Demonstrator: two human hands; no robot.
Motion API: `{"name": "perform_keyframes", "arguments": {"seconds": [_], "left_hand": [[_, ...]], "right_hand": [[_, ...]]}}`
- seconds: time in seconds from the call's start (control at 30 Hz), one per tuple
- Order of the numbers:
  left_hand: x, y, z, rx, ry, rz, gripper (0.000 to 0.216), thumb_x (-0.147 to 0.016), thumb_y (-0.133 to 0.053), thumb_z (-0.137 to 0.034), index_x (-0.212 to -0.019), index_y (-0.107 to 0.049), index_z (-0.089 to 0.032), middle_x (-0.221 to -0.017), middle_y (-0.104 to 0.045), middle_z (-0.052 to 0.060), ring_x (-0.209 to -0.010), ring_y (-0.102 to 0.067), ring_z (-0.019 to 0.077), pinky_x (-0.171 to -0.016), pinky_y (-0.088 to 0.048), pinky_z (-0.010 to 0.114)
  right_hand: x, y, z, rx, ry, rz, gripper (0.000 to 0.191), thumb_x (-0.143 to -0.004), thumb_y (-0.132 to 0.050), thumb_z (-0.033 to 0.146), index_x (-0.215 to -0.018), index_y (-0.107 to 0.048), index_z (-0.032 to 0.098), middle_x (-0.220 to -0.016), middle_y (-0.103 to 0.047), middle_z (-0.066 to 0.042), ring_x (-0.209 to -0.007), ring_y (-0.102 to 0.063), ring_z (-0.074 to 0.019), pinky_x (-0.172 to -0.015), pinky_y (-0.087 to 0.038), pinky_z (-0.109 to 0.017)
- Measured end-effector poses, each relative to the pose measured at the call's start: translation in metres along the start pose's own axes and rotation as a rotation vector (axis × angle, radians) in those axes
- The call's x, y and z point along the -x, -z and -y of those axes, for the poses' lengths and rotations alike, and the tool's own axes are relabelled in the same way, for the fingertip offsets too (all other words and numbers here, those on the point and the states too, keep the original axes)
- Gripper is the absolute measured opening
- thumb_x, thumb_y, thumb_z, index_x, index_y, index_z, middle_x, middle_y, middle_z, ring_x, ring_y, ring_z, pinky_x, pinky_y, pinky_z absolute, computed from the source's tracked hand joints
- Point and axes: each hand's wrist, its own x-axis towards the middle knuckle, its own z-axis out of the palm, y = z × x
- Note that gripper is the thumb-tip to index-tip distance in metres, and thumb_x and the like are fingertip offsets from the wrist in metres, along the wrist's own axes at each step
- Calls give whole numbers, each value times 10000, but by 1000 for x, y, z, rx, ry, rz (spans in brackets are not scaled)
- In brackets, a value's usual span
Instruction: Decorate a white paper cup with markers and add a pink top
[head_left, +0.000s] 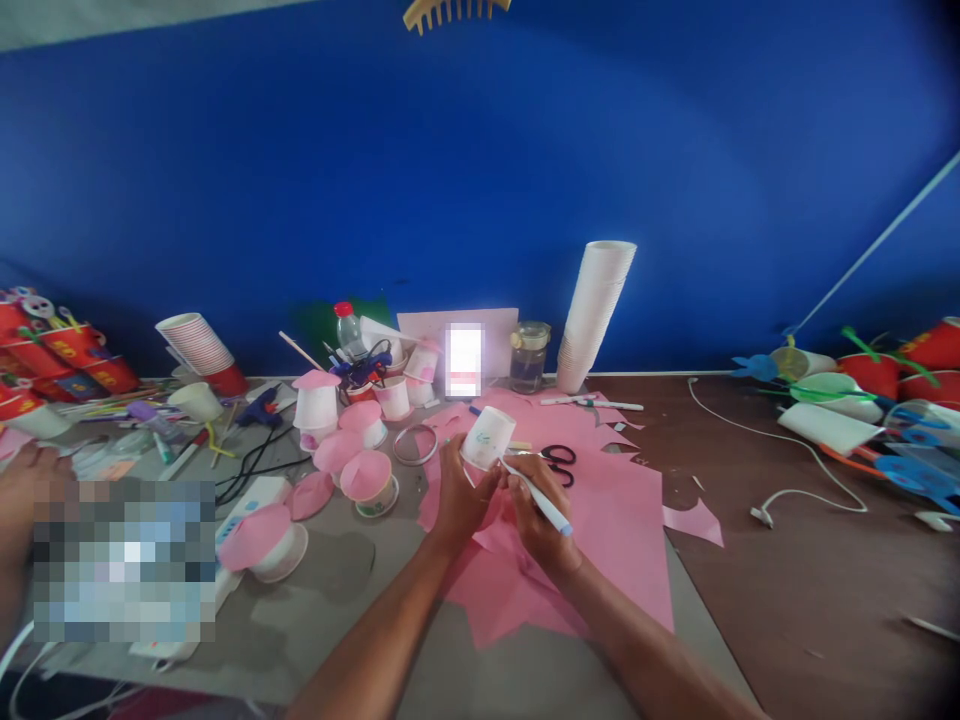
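My left hand [461, 495] grips a white paper cup [491, 432] with a small green and blue drawing on its side, tilted above the pink paper. In my right hand [541, 505] is a white marker [546, 505] with a light blue end, its tip close to or touching the cup's lower side. Pink paper sheets [615, 540] with cut edges lie beneath both hands. Black-handled scissors [561, 465] rest on the paper just beyond my right hand. A roll of tape [415, 445] lies to the left of the cup.
Paper cups with pink paper pieces [367, 475] stand on the left. Behind are a tall stack of white cups [596, 315], a glass jar [529, 356] and a lit screen [465, 360]. A power strip [255, 500], a white cable [810, 490] and another person's hand [30, 490] lie further out.
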Motion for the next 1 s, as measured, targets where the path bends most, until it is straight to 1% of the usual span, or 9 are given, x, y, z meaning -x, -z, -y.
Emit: {"name": "perform_keyframes", "arguments": {"seconds": [0.23,0.47,0.6,0.73,0.87,1.0], "left_hand": [[1,0,-5,-63,-19,-36,546,-770,-719,-393,-1220,-486,-189,-1148,-559,118,-1110,-570,290,-971,-473,479],[1,2,-10,-147,-68,-29,514,-782,-696,-370,-1209,-467,-199,-1115,-553,105,-1053,-569,273,-943,-478,461],[1,3,-10,-175,-98,-45,513,-803,-685,-377,-1231,-465,-199,-1139,-550,114,-1072,-564,274,-952,-472,455],[1,2,-8,-184,-131,-54,519,-801,-688,-393,-1224,-476,-180,-1120,-561,120,-1062,-569,281,-932,-475,453],[0,2,-8,-181,-124,-66,501,-789,-692,-367,-1207,-484,-186,-1107,-564,112,-1053,-570,278,-932,-471,451],[1,2,-10,-184,-117,-60,485,-791,-690,-336,-1204,-484,-189,-1110,-561,107,-1052,-570,271,-937,-473,449]], "right_hand": [[1,-1,-3,22,-16,-30,184,-965,-502,195,-1067,-652,224,-862,-680,-49,-848,-660,-207,-766,-532,-366],[2,-1,-4,31,-25,-29,183,-967,-500,209,-1059,-658,218,-862,-682,-56,-838,-657,-209,-757,-531,-368],[2,-1,-4,39,-20,-25,181,-969,-505,207,-1065,-658,220,-866,-677,-53,-838,-653,-204,-756,-529,-361],[2,-1,-4,42,-13,-34,176,-968,-505,200,-1063,-652,222,-880,-675,-51,-840,-650,-198,-762,-528,-355],[1,-1,-4,53,-59,-21,177,-974,-493,213,-1036,-659,214,-882,-675,-55,-854,-654,-202,-784,-528,-367],[1,0,-2,55,-64,-18,178,-978,-489,228,-1039,-655,208,-883,-672,-57,-840,-658,-200,-771,-537,-364]]}}
